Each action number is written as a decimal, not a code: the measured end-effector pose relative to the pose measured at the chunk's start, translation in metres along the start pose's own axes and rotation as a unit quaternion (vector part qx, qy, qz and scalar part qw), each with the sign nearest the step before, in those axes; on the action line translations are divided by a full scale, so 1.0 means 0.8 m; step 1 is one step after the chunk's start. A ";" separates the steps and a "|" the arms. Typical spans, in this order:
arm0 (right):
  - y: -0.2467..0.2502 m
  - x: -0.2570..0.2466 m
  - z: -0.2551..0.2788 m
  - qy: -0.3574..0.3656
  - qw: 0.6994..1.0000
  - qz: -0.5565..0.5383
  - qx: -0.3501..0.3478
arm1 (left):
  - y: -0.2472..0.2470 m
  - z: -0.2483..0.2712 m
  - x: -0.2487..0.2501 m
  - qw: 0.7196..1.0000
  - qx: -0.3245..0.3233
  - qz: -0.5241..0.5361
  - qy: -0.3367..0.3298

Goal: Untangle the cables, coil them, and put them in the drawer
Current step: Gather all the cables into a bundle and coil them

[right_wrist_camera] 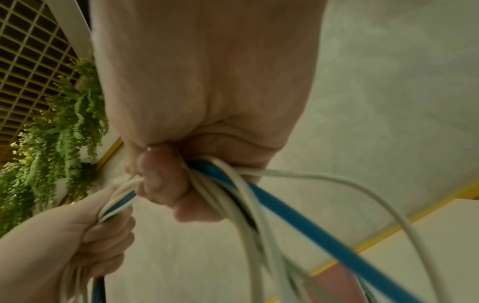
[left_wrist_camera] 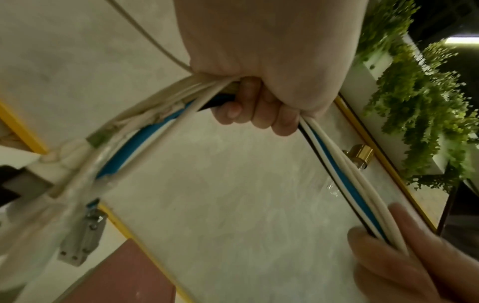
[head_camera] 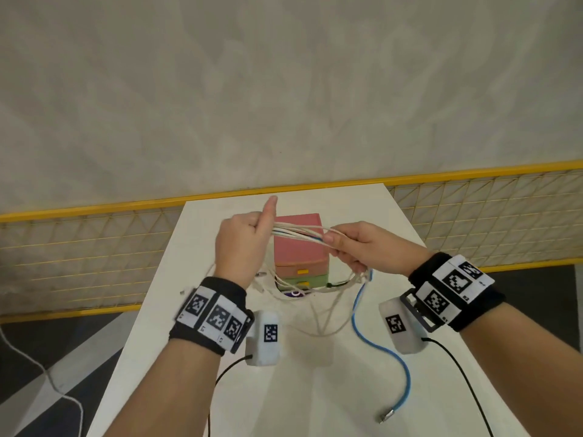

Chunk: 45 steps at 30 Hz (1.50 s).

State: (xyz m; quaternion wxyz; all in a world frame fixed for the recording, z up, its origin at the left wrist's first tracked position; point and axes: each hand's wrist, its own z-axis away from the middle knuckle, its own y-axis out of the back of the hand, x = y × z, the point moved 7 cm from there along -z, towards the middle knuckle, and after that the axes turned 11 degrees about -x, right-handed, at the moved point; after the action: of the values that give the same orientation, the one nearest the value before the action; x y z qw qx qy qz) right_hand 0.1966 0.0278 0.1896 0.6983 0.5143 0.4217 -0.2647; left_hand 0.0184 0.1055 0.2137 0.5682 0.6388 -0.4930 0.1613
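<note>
A bundle of white, blue and black cables (head_camera: 299, 234) stretches between my two hands above the table. My left hand (head_camera: 244, 244) grips one end of the bundle, thumb pointing up; its curled fingers (left_wrist_camera: 255, 106) wrap the cables (left_wrist_camera: 344, 178). My right hand (head_camera: 359, 247) grips the other end, fingers (right_wrist_camera: 160, 180) closed round the strands (right_wrist_camera: 233, 196). Loops hang down in front of the small drawer unit (head_camera: 299, 247), which has a pink drawer over a green one, both closed. A blue cable (head_camera: 378, 345) trails from my right hand across the table to its metal plug (head_camera: 386, 416).
The white table (head_camera: 220, 373) is narrow, with floor on both sides. A yellow-framed mesh fence (head_camera: 94, 247) runs behind it. Loose white cable loops (head_camera: 321, 323) and small connectors (head_camera: 261, 274) lie in front of the drawer unit. A thin white cord (head_camera: 47, 376) lies on the floor at left.
</note>
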 end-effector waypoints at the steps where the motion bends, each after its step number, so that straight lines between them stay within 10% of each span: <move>1: 0.004 0.000 0.001 0.001 1.000 0.005 -0.002 | 0.004 -0.001 -0.002 1.000 0.008 0.019 0.001; 6: 0.022 -0.015 -0.002 0.023 0.998 0.037 0.047 | 0.005 -0.005 -0.021 0.999 0.018 0.003 0.032; 11: 0.003 -0.048 -0.030 0.056 0.991 0.108 0.059 | -0.028 0.010 0.045 0.989 0.005 -0.048 -0.143; 14: 0.001 -0.062 -0.034 0.073 0.990 0.109 0.057 | -0.049 0.010 0.045 0.991 -0.072 -0.063 -0.099; 21: 0.013 -0.031 -0.011 0.070 0.994 0.082 0.027 | -0.014 -0.002 0.035 0.989 -0.009 -0.142 -0.032; 30: 0.045 -0.011 -0.024 -0.057 0.893 0.434 0.107 | -0.014 0.004 0.059 0.988 -0.013 -0.141 -0.053; 36: 0.094 0.073 0.006 -0.237 0.875 0.423 -0.004 | 0.052 -0.017 0.034 0.995 0.078 -0.054 -0.027; 40: 0.054 0.019 -0.006 -0.100 0.974 0.201 -0.024 | 0.023 -0.021 0.026 0.997 0.023 -0.074 0.002; 45: -0.016 -0.041 -0.058 0.105 0.988 0.111 0.028 | -0.011 -0.012 0.038 0.998 -0.018 -0.067 -0.013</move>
State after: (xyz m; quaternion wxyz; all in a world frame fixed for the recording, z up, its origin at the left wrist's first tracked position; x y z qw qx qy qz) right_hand 0.1553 0.0653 0.2062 0.6606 0.6022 0.4255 -0.1410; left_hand 0.0430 0.0991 0.2343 0.5825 0.6624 -0.4590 0.1059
